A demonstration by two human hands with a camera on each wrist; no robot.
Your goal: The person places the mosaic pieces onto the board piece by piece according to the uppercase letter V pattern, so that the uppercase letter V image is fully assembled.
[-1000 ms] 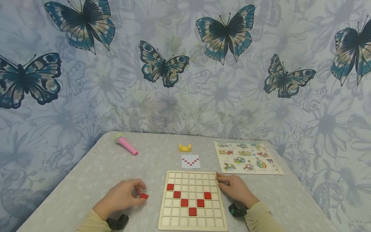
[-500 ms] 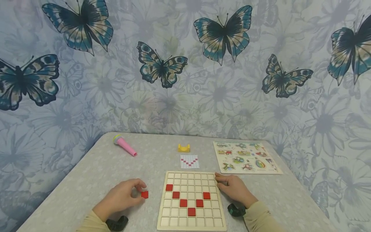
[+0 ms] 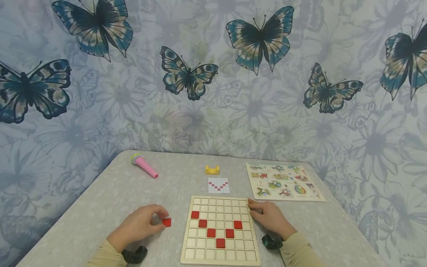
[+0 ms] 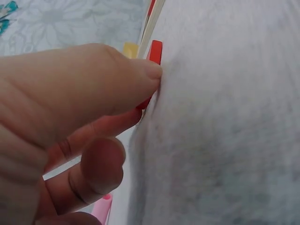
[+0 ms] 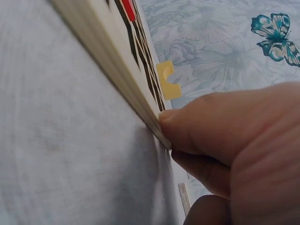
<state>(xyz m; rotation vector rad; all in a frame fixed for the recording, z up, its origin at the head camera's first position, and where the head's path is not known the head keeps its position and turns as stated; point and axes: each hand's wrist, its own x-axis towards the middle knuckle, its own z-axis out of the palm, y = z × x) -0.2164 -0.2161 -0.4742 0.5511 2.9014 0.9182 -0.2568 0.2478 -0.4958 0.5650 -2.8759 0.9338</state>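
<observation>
My left hand (image 3: pixel 141 224) is left of the pale wooden grid board (image 3: pixel 215 254), on the tabletop side. Between thumb and index finger it pinches a small red square tile (image 3: pixel 167 222); in the left wrist view the tile (image 4: pixel 154 52) shows edge-on, close to the tabletop, partly covered by the thumb. Several red tiles sit in the board's cells in a lopsided V. At the board's far right corner, my right hand (image 3: pixel 271 218) touches the edge with thumb and index finger. In the right wrist view the thumb (image 5: pixel 176 124) presses against the board's side (image 5: pixel 105 65).
Behind the board lies a small pattern card (image 3: pixel 218 185) with a pink V, then a yellow notched block (image 3: pixel 212 170). A pink toy microphone (image 3: pixel 145 167) lies at the back left. A picture puzzle board (image 3: pixel 285 181) occupies the back right. A butterfly-patterned wall rises behind the table.
The red tile in my left fingers has turned slightly and shifted a little away from me. My right hand stays at the board's edge. The tiles on the board have not changed.
</observation>
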